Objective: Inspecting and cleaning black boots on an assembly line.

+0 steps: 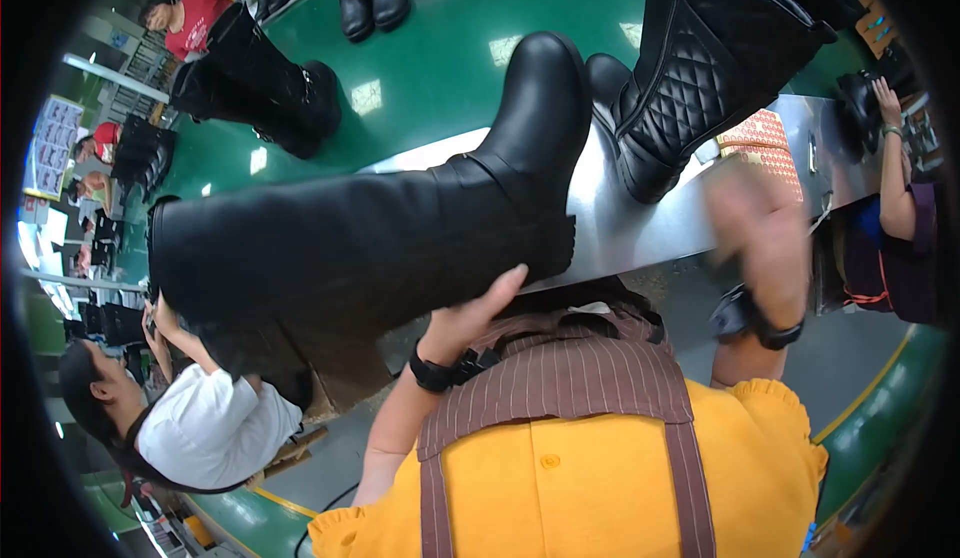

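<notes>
Tall black boot (420, 213), centre-left, is clasped near its heel (556, 246) by left hand (465, 320); one-handed hold could let shaft (280, 243) tip; right hand (758, 220) blurred, can't tell grip.

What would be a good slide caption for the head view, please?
Left hand holding a tall black boot sideways; blurred right hand near a quilted boot at a metal bench.

1 held blk boot (350, 228), 6+ other boots (690, 88), 2 own hands (465, 323), 2 wristbands (432, 374), 1 strp. apron (570, 383)
</notes>
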A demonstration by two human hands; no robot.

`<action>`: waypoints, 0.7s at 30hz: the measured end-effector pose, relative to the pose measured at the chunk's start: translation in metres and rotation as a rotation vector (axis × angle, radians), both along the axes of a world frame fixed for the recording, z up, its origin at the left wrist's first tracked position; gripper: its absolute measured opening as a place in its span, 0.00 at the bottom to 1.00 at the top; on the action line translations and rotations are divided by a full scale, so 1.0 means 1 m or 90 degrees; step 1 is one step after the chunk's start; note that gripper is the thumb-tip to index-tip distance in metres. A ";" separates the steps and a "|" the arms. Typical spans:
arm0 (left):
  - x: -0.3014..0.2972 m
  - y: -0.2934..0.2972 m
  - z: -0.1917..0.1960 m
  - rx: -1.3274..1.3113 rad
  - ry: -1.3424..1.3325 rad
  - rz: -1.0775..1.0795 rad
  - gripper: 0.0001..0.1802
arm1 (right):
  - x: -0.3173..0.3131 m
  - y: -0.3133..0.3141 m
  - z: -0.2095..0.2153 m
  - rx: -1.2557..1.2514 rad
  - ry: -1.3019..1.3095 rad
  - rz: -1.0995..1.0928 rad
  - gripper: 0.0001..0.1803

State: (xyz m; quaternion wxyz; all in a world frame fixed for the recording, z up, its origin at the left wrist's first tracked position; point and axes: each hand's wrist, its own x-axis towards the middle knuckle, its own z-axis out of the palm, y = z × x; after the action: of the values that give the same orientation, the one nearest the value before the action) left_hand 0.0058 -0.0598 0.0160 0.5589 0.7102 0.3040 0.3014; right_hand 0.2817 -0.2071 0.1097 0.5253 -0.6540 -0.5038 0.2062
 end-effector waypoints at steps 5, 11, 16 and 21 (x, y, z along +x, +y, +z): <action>0.016 0.010 -0.006 -0.241 -0.230 0.015 0.17 | 0.191 -0.047 -0.095 -0.220 -0.394 -0.514 0.24; 0.020 0.016 -0.010 -0.455 -0.309 0.026 0.20 | 0.186 -0.050 -0.125 -0.356 -0.583 -0.492 0.24; 0.030 0.023 -0.010 -0.405 -0.306 0.057 0.19 | 0.083 -0.003 -0.090 -0.086 0.027 0.007 0.54; 0.049 0.037 -0.005 -0.284 -0.158 0.141 0.17 | 0.031 0.060 -0.107 -0.195 0.056 -0.163 0.33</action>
State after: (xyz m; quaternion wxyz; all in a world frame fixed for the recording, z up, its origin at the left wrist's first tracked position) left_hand 0.0550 -0.0227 0.0110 0.6983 0.4895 0.3677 0.3708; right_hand 0.3132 -0.1467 0.0030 0.4628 -0.7753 -0.3561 0.2406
